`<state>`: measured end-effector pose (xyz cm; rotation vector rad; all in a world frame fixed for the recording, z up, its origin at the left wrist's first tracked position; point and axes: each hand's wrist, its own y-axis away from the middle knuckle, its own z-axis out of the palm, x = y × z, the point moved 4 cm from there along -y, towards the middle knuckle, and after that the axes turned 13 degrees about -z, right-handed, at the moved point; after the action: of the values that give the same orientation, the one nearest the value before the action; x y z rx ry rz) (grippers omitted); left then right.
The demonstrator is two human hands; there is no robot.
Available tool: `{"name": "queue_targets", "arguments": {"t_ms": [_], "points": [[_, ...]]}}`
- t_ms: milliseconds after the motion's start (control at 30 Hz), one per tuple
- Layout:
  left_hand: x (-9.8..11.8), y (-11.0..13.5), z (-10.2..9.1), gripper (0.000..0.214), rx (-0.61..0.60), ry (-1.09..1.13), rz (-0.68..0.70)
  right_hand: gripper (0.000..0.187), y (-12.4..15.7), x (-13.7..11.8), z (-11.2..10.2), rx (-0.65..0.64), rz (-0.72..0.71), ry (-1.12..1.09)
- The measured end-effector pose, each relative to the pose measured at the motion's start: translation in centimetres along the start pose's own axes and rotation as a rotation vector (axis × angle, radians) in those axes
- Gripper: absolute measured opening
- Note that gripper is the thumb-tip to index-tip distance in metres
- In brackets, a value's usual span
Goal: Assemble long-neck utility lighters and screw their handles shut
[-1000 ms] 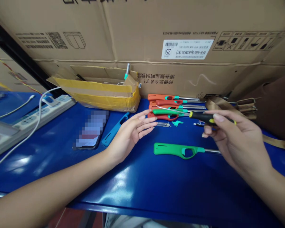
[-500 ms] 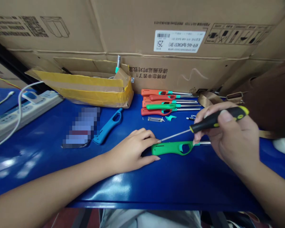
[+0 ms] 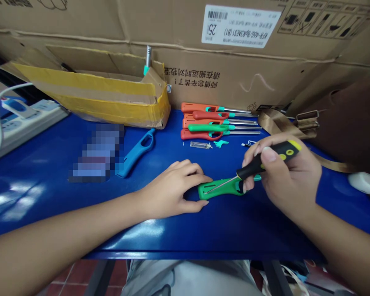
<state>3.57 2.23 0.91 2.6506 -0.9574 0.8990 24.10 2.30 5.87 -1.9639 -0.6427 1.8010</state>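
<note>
While right hand [image 3: 291, 181] grips screwdriver [image 3: 253, 167], left hand [image 3: 171, 191] pinching green lighter [image 3: 222, 191], shiny blue table [image 3: 179, 236], cardboard [image 3: 160, 24] behind

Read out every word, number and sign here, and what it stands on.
"KFR-46G/BpR3AES1 (B1)": white label on the cardboard, upside down.
"25": same label; its small print is too blurred.
"师傅您辛苦了!": cardboard, upside down.
"请在搬运时对我温": above that.
Pictograms, upper right: captions too small.
Top-left print: cut off.
Phone: screen pixelated, unreadable.
Screwdriver, green lighter beneath: nothing readable.
</note>
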Motion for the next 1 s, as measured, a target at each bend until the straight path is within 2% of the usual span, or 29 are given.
{"name": "queue_targets", "arguments": {"t_ms": [533,800,1000], "points": [[0.07,-0.18,0.03,0.041,-0.007,-0.005,-0.012,0.004,0.33,-0.35,0.13,-0.124,-0.098,0.021],[0.01,-0.09,0.09,0.041,-0.010,-0.005,-0.014,0.005,0.48,-0.48,-0.09,-0.143,-0.123,0.043],[0.03,-0.14,0.01,0.041,-0.008,-0.005,-0.011,0.008,0.40,-0.78,-0.09,-0.217,-0.189,0.043]]}}
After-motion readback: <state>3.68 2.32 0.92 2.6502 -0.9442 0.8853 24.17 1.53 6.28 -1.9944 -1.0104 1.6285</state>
